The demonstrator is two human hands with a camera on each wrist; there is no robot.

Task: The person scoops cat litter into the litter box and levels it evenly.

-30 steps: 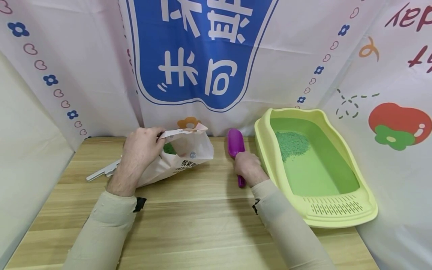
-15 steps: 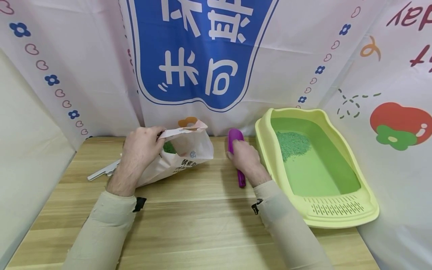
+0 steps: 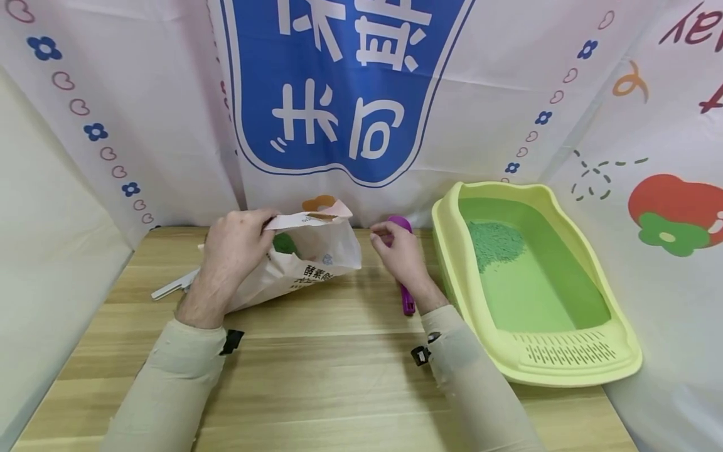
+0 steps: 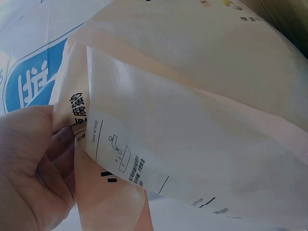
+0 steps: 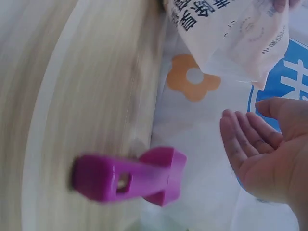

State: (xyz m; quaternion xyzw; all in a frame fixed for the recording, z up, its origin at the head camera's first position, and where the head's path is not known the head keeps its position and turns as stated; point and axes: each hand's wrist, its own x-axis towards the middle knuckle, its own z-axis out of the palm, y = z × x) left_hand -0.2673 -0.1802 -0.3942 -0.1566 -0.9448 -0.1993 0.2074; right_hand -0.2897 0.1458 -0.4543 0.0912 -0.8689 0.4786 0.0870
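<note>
My left hand [image 3: 237, 251] grips the top edge of a white printed bag [image 3: 282, 276], whose mouth gapes and shows green granules [image 3: 285, 243] inside. In the left wrist view the fingers curl round the bag's folded rim [image 4: 82, 106]. My right hand [image 3: 402, 254] is relaxed, apart from the bag, above a purple scoop [image 3: 408, 300] on the table. The right wrist view shows that hand [image 5: 269, 149] with nothing in it, and the scoop's handle [image 5: 139, 183] lying apart from it.
At the right stands a yellow-green litter tray [image 3: 565, 364] with a small heap of green granules [image 3: 497, 245]. Left of the bag lies a white flat tool [image 3: 172, 286], partly hidden by my forearm. A printed curtain [image 3: 452, 125] hangs behind the wooden table [image 3: 316, 376].
My right hand has let go of the purple scoop and moved up and left toward the bag. The scoop stays on the table. My left hand keeps its grip on the bag.
</note>
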